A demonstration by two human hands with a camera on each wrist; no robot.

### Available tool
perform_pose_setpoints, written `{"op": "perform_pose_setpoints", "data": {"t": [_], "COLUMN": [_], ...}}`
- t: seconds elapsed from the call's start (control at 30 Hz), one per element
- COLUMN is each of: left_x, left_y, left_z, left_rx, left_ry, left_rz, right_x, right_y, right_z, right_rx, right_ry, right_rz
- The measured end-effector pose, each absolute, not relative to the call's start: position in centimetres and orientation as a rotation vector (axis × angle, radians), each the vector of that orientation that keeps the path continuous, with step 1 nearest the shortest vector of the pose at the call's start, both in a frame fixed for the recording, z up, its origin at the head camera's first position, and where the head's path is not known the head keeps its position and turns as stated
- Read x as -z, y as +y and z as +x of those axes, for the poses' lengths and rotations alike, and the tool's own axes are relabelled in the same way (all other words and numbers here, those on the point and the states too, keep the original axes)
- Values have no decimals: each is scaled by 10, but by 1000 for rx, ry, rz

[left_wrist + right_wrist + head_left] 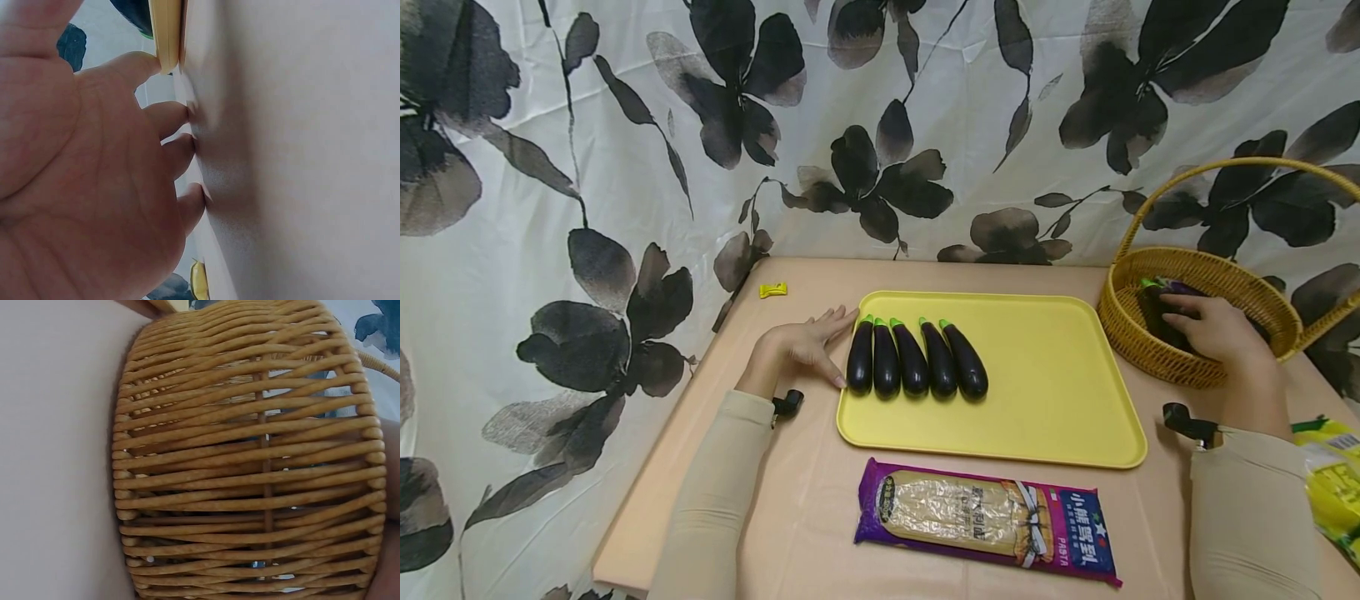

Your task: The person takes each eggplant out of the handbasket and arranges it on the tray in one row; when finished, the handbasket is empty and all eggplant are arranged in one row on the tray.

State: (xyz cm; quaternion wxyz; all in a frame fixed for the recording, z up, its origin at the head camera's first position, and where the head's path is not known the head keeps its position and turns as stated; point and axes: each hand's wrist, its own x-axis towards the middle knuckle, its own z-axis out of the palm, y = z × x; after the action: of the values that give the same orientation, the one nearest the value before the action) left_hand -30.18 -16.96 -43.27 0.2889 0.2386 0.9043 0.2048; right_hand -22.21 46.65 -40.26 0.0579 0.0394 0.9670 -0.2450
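Note:
My left hand (805, 343) rests at the left edge of the yellow tray (1045, 375), fingers spread and fairly straight. In the left wrist view, a finger of the left hand (106, 169) touches the tray's rim (164, 37) and other fingertips meet the tabletop. Several dark eggplants (913, 362) with green tops lie side by side on the tray's left half. My right hand (1217, 333) reaches into the wicker basket (1138, 354), its fingers over a dark, shiny thing (1157, 315) with green at one end. Its grip is hidden; the basket's wall (250, 450) fills the right wrist view.
A purple pasta packet (977, 521) lies in front of the tray. A small yellow wrapped piece (772, 290) sits at the table's back left. At the right edge is a yellow-green bag (1330, 475). The basket's tall handle (1232, 162) arches over it; a floral cloth (850, 108) hangs behind.

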Motion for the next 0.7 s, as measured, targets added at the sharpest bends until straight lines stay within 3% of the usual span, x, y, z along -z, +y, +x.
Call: {"op": "perform_pose_setpoints", "data": {"t": [0.33,0.7], "left_x": [432,431], "left_y": [-169,-168], "left_z": [-302,-304], "left_rx": [-546,-536], "left_ry": [2414,2412], "left_rz": [649,648], "right_x": [384,359], "right_y": [459,427], "right_z": [-217,-212], "right_rx": [956,1132], "right_ry": [3007,3010], "right_rz": [190,41]}}
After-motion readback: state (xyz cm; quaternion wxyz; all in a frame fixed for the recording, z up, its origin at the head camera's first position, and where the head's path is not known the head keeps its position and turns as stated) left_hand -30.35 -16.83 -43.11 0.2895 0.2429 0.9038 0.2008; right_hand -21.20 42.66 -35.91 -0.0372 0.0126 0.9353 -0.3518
